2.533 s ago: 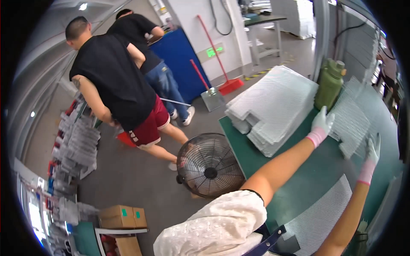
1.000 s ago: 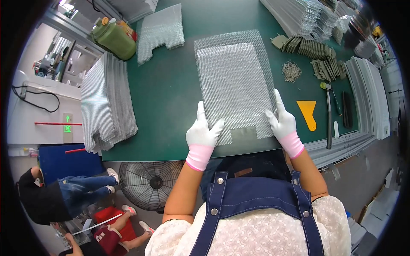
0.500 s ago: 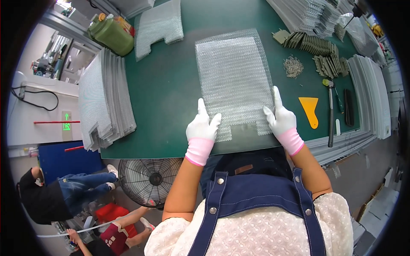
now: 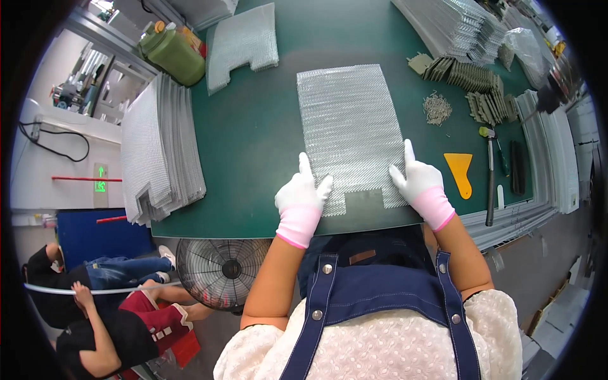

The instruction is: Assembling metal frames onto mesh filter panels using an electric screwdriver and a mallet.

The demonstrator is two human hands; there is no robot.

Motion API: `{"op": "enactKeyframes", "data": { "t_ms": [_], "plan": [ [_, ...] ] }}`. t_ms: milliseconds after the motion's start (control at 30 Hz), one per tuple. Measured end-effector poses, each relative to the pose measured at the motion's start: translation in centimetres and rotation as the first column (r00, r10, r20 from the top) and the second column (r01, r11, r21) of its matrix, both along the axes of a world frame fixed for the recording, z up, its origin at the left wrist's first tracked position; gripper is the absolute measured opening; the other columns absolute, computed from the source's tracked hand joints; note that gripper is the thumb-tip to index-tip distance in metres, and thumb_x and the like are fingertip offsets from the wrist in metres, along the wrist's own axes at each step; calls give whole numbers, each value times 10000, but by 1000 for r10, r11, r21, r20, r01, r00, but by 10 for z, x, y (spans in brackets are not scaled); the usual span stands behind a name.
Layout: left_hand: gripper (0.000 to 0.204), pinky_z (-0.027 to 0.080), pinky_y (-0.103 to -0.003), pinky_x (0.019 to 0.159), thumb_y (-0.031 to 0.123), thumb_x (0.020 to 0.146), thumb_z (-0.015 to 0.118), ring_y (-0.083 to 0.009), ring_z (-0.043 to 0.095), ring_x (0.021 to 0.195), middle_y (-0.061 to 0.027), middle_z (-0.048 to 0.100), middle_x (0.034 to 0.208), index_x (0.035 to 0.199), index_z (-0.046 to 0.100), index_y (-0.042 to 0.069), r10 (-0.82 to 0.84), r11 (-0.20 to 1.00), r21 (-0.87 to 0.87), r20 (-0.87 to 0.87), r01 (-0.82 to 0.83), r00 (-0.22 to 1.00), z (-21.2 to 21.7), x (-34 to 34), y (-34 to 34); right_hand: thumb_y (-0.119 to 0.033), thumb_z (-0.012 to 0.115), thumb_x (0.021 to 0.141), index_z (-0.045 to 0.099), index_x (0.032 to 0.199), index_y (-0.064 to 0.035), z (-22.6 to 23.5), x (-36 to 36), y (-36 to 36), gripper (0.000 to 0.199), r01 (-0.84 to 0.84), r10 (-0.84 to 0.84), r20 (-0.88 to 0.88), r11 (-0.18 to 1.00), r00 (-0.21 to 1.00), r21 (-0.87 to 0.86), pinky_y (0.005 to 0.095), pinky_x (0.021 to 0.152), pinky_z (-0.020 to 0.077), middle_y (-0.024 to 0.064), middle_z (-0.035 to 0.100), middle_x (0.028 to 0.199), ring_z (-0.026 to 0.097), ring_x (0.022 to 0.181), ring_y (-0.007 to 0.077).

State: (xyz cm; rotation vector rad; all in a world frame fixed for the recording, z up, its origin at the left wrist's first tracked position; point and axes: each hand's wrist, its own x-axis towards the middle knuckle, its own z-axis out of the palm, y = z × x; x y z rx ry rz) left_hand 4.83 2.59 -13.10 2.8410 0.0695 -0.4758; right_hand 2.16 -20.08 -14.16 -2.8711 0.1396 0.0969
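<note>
A silvery mesh sheet (image 4: 351, 130) lies flat on the green table (image 4: 253, 145), its notched near edge almost at the table's front edge, with bare green surface to the sheet's left. Your left hand (image 4: 301, 196) and right hand (image 4: 421, 180), both in white gloves, rest open and flat on the sheet's two near corners, gripping nothing. Left of the sheet sits a stack of sheets (image 4: 158, 152); right of it, a yellow scraper (image 4: 459, 172) and hammer (image 4: 489, 180).

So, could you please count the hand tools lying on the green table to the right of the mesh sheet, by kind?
Yellow scraper: 1
Hammer: 1
Dark flat tool, kind unclear: 1
Total: 3
</note>
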Motion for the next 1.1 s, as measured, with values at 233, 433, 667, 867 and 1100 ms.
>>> {"op": "enactKeyframes", "data": {
  "t_ms": [233, 433, 667, 867, 1100],
  "plan": [
    [608, 160, -509, 1077, 444, 727, 648, -411, 251, 1302, -226, 303, 1408, 1273, 518, 209, -384, 916, 71, 440, 394, 812, -19, 12, 43, -435, 592, 761, 612, 991, -52, 41, 57, -38, 447, 41, -70, 310, 994, 948, 99, 382, 730, 495, 185, 642, 838, 614, 809, 367],
    [358, 153, -497, 1078, 367, 738, 665, -407, 275, 1295, -243, 338, 1391, 1027, 663, 156, -312, 866, -207, 487, 455, 816, -18, 42, 30, -340, 602, 807, 537, 1134, 37, 117, 214, -215, 503, 325, -88, 874, 942, 477, -83, 433, 842, 453, 236, 597, 1068, 589, 973, 361],
    [244, 222, -504, 1034, 272, 632, 733, -394, 359, 1217, -227, 416, 1328, 774, 628, 103, -295, 855, -181, 599, 486, 744, -28, 51, 22, -415, 576, 797, 588, 1122, -29, 152, 284, -220, 504, 510, -373, 610, 858, 699, -60, 408, 862, 459, 207, 599, 1102, 582, 1019, 338],
    [235, 275, -471, 1014, 200, 614, 706, -386, 367, 1217, -239, 407, 1334, 773, 606, 60, -339, 830, -189, 576, 525, 744, -42, 58, 43, -392, 601, 779, 601, 1129, -62, 172, 314, -236, 481, 563, -479, 506, 826, 717, -16, 398, 876, 459, 158, 597, 1137, 578, 1045, 304],
    [214, 386, -471, 921, 224, 713, 699, -407, 475, 1104, -278, 465, 1256, 828, 659, 48, -472, 809, -15, 581, 588, 663, 7, 44, 7, -366, 630, 759, 617, 1137, -99, 167, 316, -246, 463, 428, -427, 335, 901, 840, 75, 386, 893, 459, 101, 596, 1177, 572, 1074, 265]
  ]
}}
